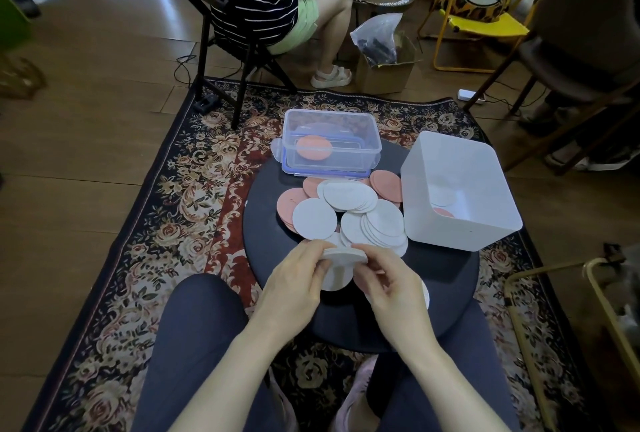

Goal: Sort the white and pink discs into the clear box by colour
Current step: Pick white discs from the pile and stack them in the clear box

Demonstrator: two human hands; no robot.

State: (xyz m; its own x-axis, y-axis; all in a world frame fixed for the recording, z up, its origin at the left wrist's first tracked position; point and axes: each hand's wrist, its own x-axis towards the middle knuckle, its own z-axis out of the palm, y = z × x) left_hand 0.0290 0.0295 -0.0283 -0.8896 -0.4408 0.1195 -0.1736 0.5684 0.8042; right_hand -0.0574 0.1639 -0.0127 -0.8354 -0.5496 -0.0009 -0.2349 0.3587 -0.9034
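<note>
Head view, lower centre of the frame: a small stack of white discs (344, 256) is pinched between both hands, the left hand (294, 281) curled on its left edge and the right hand (389, 284) on its right. Thin, light and probably a little flexible, these discs look best taken by the rim; flat ones may cling together. Just above lies the mixed pile of pink and white discs (346, 210) on a dark round stool (266, 223). Further up, the clear box (330, 142) holds one pink disc (314, 151). Right of the pile sits a white bin (457, 189).
</note>
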